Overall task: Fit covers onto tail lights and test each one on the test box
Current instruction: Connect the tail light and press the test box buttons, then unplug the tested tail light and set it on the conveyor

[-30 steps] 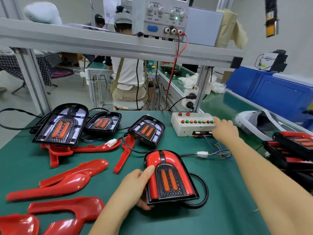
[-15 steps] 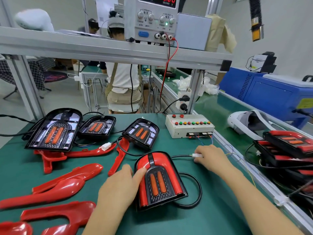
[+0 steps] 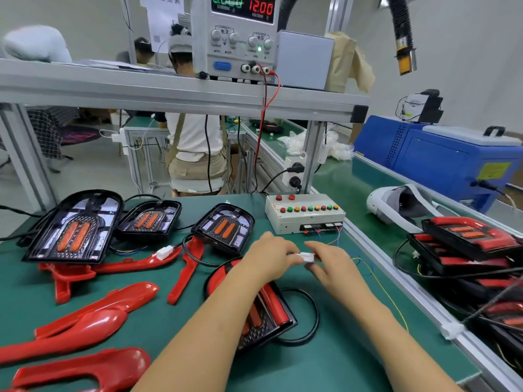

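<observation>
A tail light with its red cover fitted [image 3: 268, 309] lies on the green mat, partly hidden under my left forearm. Its black cable [image 3: 307, 332] loops to the right. Both hands meet above it on a white connector [image 3: 307, 256]: my left hand [image 3: 268, 258] pinches one end and my right hand [image 3: 331, 267] pinches the other. The grey test box [image 3: 304, 215], with rows of coloured buttons, stands just behind the hands, thin wires running from its front. Three uncovered black tail lights [image 3: 75, 227] sit at the back left.
Loose red covers [image 3: 85, 321] lie across the left of the mat. A stack of covered tail lights [image 3: 469, 241] and a white headset [image 3: 396, 202] sit on the conveyor at right. A power supply [image 3: 240, 38] reading 12.00 stands on the shelf. A person sits beyond.
My left hand left the covered tail light and came up to the connector. My right hand came back from the test box and now holds the connector together with the left.
</observation>
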